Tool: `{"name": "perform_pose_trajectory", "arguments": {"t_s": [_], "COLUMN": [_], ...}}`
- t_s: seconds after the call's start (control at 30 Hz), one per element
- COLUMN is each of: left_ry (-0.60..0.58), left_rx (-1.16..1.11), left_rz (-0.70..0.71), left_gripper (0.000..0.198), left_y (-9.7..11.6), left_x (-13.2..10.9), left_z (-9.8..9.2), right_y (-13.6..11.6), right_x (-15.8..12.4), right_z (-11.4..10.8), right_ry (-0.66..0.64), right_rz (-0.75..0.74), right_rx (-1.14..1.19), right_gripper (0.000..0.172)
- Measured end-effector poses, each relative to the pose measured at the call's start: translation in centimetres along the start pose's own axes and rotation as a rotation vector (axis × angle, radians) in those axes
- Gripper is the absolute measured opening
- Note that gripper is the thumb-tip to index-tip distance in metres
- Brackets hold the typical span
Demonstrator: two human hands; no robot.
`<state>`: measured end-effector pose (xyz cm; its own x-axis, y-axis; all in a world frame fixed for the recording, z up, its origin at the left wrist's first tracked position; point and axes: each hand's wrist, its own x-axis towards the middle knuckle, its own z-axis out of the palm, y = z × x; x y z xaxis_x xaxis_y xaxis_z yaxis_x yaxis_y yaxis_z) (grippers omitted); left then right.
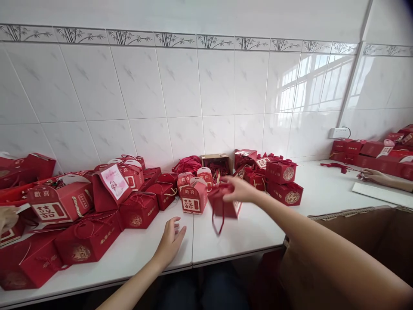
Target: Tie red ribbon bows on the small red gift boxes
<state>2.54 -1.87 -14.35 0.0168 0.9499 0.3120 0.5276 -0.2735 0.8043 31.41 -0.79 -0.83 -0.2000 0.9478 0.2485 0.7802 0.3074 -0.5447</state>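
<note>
My right hand [241,189] grips a red gift box [222,206] by its top, and a dark red ribbon loop hangs down from it. The box is slightly blurred and sits just above or on the white table; I cannot tell which. Over the table's front part, my left hand [171,241] is held with fingers apart and nothing in it. Beyond and between the hands stands a small red and cream box [194,200] with a double-happiness sign. Left of my left hand is a red box [139,210] with a gold emblem.
Many red boxes [87,237] crowd the table's left side. Two stacked boxes [284,193] stand right of centre, near an open carton [231,163] by the wall. A large cardboard box [338,249] is at the right front. Another person's hand [376,175] is at far right.
</note>
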Motion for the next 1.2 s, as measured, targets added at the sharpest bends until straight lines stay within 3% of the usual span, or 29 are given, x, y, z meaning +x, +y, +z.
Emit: {"name": "perform_pose_trajectory", "arguments": {"t_s": [0.07, 0.1, 0.17, 0.23, 0.43, 0.57, 0.67, 0.8, 0.93, 1.07, 1.2], "left_ry": [0.004, 0.005, 0.006, 0.008, -0.031, -0.041, -0.040, 0.006, 0.158, 0.225, 0.233], "left_rx": [0.002, 0.002, 0.002, 0.002, 0.077, 0.117, 0.138, 0.172, 0.251, 0.256, 0.298], "left_rz": [0.002, 0.003, 0.007, 0.004, 0.025, 0.024, 0.006, 0.036, 0.182, 0.091, 0.000], "left_gripper": [0.043, 0.043, 0.043, 0.043, 0.043, 0.044, 0.049, 0.070, 0.090, 0.107, 0.111], "left_y": [0.1, 0.1, 0.1, -0.1, -0.4, -0.7, -1.2, -0.8, 2.2, 5.5, 6.8], "left_x": [0.0, 0.0, 0.0, 0.0, -0.2, 0.0, 0.6, 2.6, 5.2, 7.3, 8.6], "left_z": [0.0, 0.0, 0.1, 0.1, 0.0, 0.2, 0.5, 1.1, 1.9, 3.4, 5.0], "right_y": [0.7, 1.0, 1.9, 2.7, 5.0, 5.8, 6.2, 6.5, 6.3, 6.0, 5.7], "right_x": [0.7, 0.9, 1.0, 0.9, 0.6, 0.4, 0.2, 0.1, 0.0, 0.0, 0.0], "right_z": [-2.3, -3.2, -3.9, -3.3, 0.4, 1.1, 1.5, 2.1, 2.5, 2.8, 3.1], "right_ry": [0.479, 0.643, 0.782, 0.712, 0.259, 0.061, -0.031, -0.136, -0.197, -0.218, -0.214], "right_rz": [0.186, 0.233, 0.272, 0.284, 0.392, 0.312, 0.272, 0.239, 0.218, 0.204, 0.185], "right_rx": [-0.070, -0.100, -0.158, -0.217, -0.391, -0.480, -0.495, -0.518, -0.540, -0.553, -0.553], "right_gripper": [0.085, 0.088, 0.087, 0.080, 0.073, 0.064, 0.055, 0.054, 0.054, 0.058, 0.070]}}
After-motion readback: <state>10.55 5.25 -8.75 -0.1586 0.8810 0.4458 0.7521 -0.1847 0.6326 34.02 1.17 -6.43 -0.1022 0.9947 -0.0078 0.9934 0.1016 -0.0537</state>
